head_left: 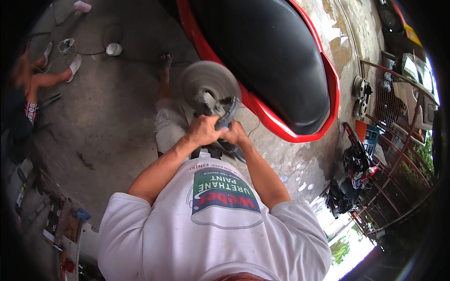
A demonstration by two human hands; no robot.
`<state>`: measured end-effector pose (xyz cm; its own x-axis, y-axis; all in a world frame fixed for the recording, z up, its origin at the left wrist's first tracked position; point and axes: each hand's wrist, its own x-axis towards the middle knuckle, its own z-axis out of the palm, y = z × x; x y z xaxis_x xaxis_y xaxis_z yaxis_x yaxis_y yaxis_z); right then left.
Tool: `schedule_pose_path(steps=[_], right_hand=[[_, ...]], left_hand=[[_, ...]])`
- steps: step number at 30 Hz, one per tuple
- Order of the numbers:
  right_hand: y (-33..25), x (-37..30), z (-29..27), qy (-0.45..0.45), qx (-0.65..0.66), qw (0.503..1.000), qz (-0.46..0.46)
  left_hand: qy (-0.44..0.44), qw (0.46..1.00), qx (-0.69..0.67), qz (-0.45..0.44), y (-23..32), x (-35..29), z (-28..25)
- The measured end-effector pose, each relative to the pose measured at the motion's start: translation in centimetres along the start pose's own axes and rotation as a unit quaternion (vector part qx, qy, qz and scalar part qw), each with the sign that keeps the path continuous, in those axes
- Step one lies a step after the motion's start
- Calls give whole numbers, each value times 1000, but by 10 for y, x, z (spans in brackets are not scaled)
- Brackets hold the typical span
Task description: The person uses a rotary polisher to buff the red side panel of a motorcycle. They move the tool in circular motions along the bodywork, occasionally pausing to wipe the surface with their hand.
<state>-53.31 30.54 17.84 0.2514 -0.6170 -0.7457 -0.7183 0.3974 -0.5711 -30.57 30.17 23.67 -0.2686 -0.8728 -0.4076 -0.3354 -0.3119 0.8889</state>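
Note:
A handheld power polisher (228, 112) with a round grey pad (209, 83) is held in front of my body. The pad looks blurred, as if spinning. My left hand (204, 130) is wrapped round the polisher near its head, and my right hand (235, 133) grips its body just to the right. Close to the pad's right edge runs the glossy red side panel (262, 113) of a motorcycle, below its black seat (276, 61). Whether the pad touches the panel I cannot tell. My fingers partly hide the tool's body.
At the left sits another person, with a leg (51, 79) stretched over the concrete floor (108, 126). A white bucket (114, 49) and a cord lie near there. To the right are wheel rims (360, 96), motorcycle parts (356, 161) and a metal mesh fence (398, 112).

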Motion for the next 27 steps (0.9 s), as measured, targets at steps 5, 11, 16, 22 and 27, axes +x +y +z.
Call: schedule_pose_path(steps=[5,11,16,22,27], right_hand=[[43,-49,-8,6,-32,999,27],[-10,18,-4,-24,9,999,19],[-94,111,8,-15,14,1000,-2],[-196,212,6,-26,-30,998,53],[-234,243,-1,-39,34,995,85]], left_hand=[[-40,999,-21,18,23,-14,37],[-3,999,51,12,14,21,-19],[0,999,25,-25,3,70,-123],[-9,997,36,-63,-39,165,-235],[-31,997,39,-67,-44,208,-281]])
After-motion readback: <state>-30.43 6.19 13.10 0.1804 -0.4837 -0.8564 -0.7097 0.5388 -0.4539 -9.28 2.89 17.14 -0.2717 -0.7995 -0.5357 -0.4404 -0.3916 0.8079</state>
